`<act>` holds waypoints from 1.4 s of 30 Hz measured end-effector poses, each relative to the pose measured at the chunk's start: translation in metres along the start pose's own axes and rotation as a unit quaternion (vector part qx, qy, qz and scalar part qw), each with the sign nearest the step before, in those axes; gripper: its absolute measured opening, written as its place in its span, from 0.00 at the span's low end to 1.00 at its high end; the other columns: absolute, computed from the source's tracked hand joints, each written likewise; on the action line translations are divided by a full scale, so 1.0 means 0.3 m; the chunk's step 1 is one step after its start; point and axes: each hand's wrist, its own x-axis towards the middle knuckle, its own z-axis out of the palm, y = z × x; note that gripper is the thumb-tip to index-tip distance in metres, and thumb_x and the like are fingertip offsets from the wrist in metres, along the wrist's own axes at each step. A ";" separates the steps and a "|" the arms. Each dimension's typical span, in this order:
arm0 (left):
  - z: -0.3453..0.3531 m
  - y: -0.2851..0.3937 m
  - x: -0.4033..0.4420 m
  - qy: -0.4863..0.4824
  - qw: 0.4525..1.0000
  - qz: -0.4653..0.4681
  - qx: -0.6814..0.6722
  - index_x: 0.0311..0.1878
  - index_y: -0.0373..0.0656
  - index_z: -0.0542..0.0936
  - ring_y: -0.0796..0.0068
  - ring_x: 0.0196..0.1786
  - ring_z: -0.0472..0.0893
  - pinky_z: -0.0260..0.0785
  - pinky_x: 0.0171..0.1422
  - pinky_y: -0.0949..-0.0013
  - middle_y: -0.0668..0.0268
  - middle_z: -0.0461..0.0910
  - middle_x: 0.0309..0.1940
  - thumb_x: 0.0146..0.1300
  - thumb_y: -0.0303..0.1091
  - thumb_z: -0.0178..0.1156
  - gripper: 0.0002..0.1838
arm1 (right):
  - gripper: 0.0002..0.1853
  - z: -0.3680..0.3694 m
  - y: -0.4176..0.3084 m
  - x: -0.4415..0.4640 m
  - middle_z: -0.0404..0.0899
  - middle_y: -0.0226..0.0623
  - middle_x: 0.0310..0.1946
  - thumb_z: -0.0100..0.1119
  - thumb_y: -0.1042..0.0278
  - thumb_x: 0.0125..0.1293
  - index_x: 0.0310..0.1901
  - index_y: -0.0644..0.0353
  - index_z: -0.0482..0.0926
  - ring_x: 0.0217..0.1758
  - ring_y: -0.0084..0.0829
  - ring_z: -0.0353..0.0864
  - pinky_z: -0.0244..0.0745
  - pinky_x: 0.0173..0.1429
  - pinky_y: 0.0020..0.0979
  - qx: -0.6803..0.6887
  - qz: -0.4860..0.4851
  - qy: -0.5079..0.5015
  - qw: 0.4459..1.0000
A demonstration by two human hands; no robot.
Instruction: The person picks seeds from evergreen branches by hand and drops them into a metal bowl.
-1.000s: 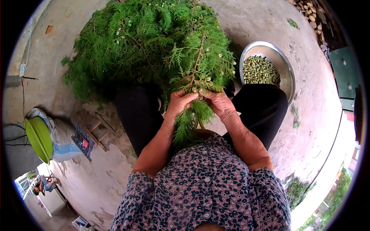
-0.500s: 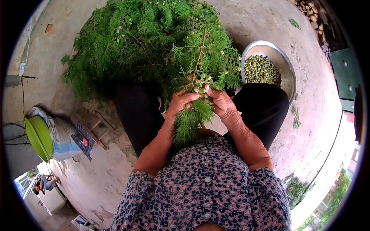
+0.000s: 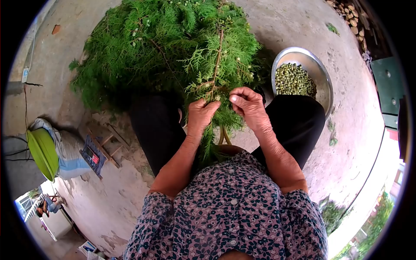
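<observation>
My left hand [image 3: 201, 116] is closed on a green branch [image 3: 219, 56] with a brown stem, which lies over my lap and reaches up onto a large pile of leafy branches [image 3: 130, 56]. Just right of the stem, my right hand [image 3: 251, 107] has its thumb and forefinger pressed together; whatever they hold is too small to make out. Small round green cones sit among the leaves near both hands. Beyond my right knee stands a metal bowl [image 3: 323, 80] with many green cones [image 3: 294, 80] in it.
At the left are a green basin [image 3: 42, 154], a pale sack [image 3: 71, 151] and a small wooden stool [image 3: 103, 149]. Stacked logs [image 3: 349, 17] and a green cabinet [image 3: 387, 82] stand at the right. A person [image 3: 50, 204] is far off at lower left.
My right hand has moved away from my left hand, rightward and slightly up, with its fingers now curled. The branch in my left hand has shifted a little to the left.
</observation>
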 end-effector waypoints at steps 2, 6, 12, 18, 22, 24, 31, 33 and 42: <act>0.009 0.008 -0.009 -0.015 1.000 0.011 0.007 0.15 0.41 0.69 0.91 0.17 0.61 0.52 0.18 0.79 0.79 0.65 0.13 0.52 0.29 0.65 0.15 | 0.10 0.038 -0.013 0.000 0.71 0.25 0.24 0.61 0.74 0.56 0.41 0.62 0.76 0.24 0.13 0.67 0.62 0.25 0.17 -0.179 -0.062 0.001 0.982; 0.005 -0.032 -0.005 -0.032 0.997 0.075 0.010 0.17 0.41 0.68 0.91 0.19 0.61 0.52 0.19 0.79 0.80 0.63 0.14 0.52 0.27 0.63 0.14 | 0.11 0.047 0.055 0.030 0.73 0.26 0.25 0.62 0.74 0.54 0.39 0.64 0.76 0.27 0.17 0.69 0.67 0.33 0.20 -0.327 -0.200 0.002 0.924; 0.009 0.051 -0.035 -0.073 0.997 -0.019 0.022 0.30 0.38 0.79 0.86 0.18 0.69 0.59 0.20 0.78 0.72 0.74 0.17 0.52 0.27 0.63 0.04 | 0.10 0.014 0.044 0.042 0.74 0.26 0.26 0.61 0.69 0.56 0.36 0.65 0.75 0.27 0.18 0.69 0.67 0.32 0.22 -0.399 -0.075 -0.014 0.914; -0.009 0.037 0.001 -0.085 0.986 -0.109 -0.094 0.29 0.36 0.80 0.85 0.17 0.68 0.58 0.19 0.79 0.71 0.74 0.17 0.51 0.26 0.65 0.05 | 0.11 -0.008 0.009 0.014 0.74 0.25 0.27 0.60 0.59 0.58 0.34 0.59 0.76 0.27 0.18 0.71 0.68 0.29 0.22 0.067 0.125 0.003 0.990; -0.014 0.005 0.015 -0.079 0.989 -0.076 -0.095 0.29 0.36 0.80 0.83 0.16 0.69 0.58 0.18 0.77 0.69 0.75 0.18 0.52 0.27 0.65 0.05 | 0.11 -0.055 -0.003 0.009 0.75 0.31 0.29 0.56 0.59 0.61 0.36 0.60 0.74 0.29 0.22 0.72 0.67 0.30 0.21 0.155 0.084 -0.045 0.983; -0.014 -0.018 0.025 -0.049 0.992 -0.045 -0.110 0.28 0.36 0.79 0.81 0.16 0.70 0.59 0.18 0.75 0.69 0.75 0.18 0.52 0.29 0.65 0.06 | 0.10 -0.073 -0.013 0.015 0.75 0.32 0.28 0.55 0.61 0.62 0.36 0.60 0.73 0.29 0.24 0.73 0.68 0.31 0.23 0.192 0.069 -0.005 0.979; -0.029 0.018 0.027 -0.018 0.992 -0.083 -0.093 0.29 0.37 0.79 0.80 0.19 0.71 0.61 0.23 0.75 0.70 0.75 0.20 0.55 0.34 0.63 0.09 | 0.09 -0.168 -0.095 0.022 0.74 0.41 0.29 0.48 0.69 0.64 0.40 0.65 0.72 0.34 0.35 0.74 0.74 0.40 0.33 0.314 -0.013 0.116 0.942; -0.015 0.071 0.005 -0.023 0.989 -0.108 -0.097 0.28 0.36 0.78 0.80 0.20 0.72 0.61 0.25 0.76 0.69 0.74 0.19 0.55 0.34 0.63 0.10 | 0.11 -0.229 -0.165 0.043 0.72 0.43 0.32 0.45 0.66 0.66 0.35 0.66 0.70 0.40 0.38 0.72 0.74 0.49 0.41 0.511 -0.085 0.175 0.838; -0.009 0.035 0.016 -0.070 0.992 -0.052 -0.091 0.31 0.39 0.79 0.82 0.22 0.71 0.58 0.28 0.79 0.68 0.75 0.18 0.56 0.36 0.62 0.10 | 0.20 -0.527 -0.259 0.025 0.58 0.63 0.54 0.42 0.69 0.67 0.52 0.79 0.55 0.59 0.55 0.61 0.64 0.63 0.48 0.467 -0.290 0.175 0.817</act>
